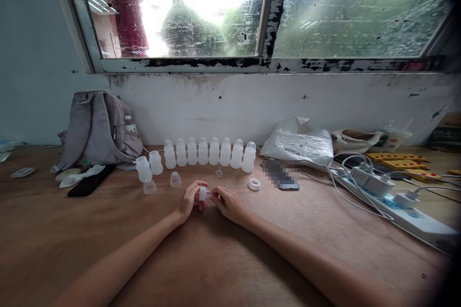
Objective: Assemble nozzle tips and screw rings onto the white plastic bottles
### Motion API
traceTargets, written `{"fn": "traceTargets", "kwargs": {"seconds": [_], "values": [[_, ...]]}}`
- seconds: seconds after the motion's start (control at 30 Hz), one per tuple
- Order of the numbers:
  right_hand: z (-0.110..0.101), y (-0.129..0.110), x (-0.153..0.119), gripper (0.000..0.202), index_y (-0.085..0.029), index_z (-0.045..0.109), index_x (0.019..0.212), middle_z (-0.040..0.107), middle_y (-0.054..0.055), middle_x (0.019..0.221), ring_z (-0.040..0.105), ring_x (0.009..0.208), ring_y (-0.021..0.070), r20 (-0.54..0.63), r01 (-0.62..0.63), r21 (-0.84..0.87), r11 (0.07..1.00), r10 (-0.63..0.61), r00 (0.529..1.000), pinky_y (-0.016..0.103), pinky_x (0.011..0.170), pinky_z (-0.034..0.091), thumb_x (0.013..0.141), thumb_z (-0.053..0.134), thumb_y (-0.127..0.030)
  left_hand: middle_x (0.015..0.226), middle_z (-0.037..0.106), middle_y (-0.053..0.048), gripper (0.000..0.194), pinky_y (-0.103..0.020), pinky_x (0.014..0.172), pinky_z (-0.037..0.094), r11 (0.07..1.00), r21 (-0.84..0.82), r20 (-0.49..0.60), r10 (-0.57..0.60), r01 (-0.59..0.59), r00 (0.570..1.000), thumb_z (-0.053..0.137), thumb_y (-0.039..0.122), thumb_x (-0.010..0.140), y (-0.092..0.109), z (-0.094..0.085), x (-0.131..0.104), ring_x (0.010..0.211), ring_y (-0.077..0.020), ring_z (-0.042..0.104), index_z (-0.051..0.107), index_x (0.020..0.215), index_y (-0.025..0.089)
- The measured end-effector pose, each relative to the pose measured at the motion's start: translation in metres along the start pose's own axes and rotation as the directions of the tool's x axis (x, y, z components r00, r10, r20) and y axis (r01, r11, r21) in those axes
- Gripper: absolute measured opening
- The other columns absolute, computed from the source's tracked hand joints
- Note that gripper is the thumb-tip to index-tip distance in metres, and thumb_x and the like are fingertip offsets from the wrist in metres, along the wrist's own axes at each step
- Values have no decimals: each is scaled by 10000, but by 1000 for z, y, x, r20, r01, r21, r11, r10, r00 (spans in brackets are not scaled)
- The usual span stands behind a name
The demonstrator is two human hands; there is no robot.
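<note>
My left hand (190, 200) is closed around a white ring collar (202, 194) near the table's middle. At the collar's right side, my right hand (225, 201) pinches a small clear nipple (208, 194) that sticks out of it. Behind my hands a clear nipple (219, 171) stands on the table, and a white ring (254, 184) lies to the right. Two open bottles (143, 169) stand at the left, with a clear cap (149, 186) in front and another cap (175, 179) beside them. A row of several capped bottles (214, 152) stands farther back.
A grey backpack (97, 129) and a black phone (90, 182) are on the left of the wooden table (173, 259). A silver plastic bag (298, 141), another phone (281, 176), a power strip (414, 218) with cables, and yellow blocks (399, 159) occupy the right.
</note>
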State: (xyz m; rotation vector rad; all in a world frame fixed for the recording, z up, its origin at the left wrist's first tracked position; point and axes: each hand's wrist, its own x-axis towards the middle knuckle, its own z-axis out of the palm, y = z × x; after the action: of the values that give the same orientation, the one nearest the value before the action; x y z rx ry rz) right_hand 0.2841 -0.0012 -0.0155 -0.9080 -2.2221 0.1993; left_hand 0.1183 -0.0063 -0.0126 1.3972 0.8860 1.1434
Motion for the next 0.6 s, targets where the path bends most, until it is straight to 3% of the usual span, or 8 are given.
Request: {"fn": "traceTargets", "kwargs": {"seconds": [0.1, 0.23, 0.4, 0.6], "values": [[-1, -3, -2, 140, -183, 473, 830, 568, 35, 752, 506, 620, 124, 56, 71, -61, 996, -67, 996, 219, 560, 350, 865, 367, -268, 611, 512, 21, 366, -174, 367, 320, 990, 134, 28, 39, -43, 999, 372, 482, 789, 7, 3, -4, 411, -75, 454, 477, 920, 157], [-1, -6, -4, 151, -182, 455, 797, 556, 30, 712, 492, 580, 118, 103, 140, -106, 984, -129, 986, 217, 534, 324, 869, 342, -251, 491, 432, 71, 288, -182, 418, 326, 905, 412, 17, 107, -104, 994, 445, 454, 776, 12, 7, -9, 387, -62, 378, 474, 786, 169], [-1, -7, -5, 119, -181, 439, 768, 552, 20, 689, 480, 558, 108, 121, 189, -92, 978, -178, 977, 212, 513, 305, 846, 356, -217, 606, 519, 27, 260, -210, 559, 387, 837, 513, 45, 193, -188, 980, 370, 394, 821, 14, 10, -12, 557, -106, 487, 475, 746, 168], [-1, -7, -4, 54, -180, 440, 715, 556, 20, 663, 468, 536, 110, 146, 193, -88, 977, -179, 973, 210, 497, 289, 749, 410, -150, 614, 525, 21, 203, -212, 564, 377, 751, 628, 53, 223, -206, 973, 374, 338, 816, 10, 11, -12, 574, -118, 497, 464, 740, 173]]}}
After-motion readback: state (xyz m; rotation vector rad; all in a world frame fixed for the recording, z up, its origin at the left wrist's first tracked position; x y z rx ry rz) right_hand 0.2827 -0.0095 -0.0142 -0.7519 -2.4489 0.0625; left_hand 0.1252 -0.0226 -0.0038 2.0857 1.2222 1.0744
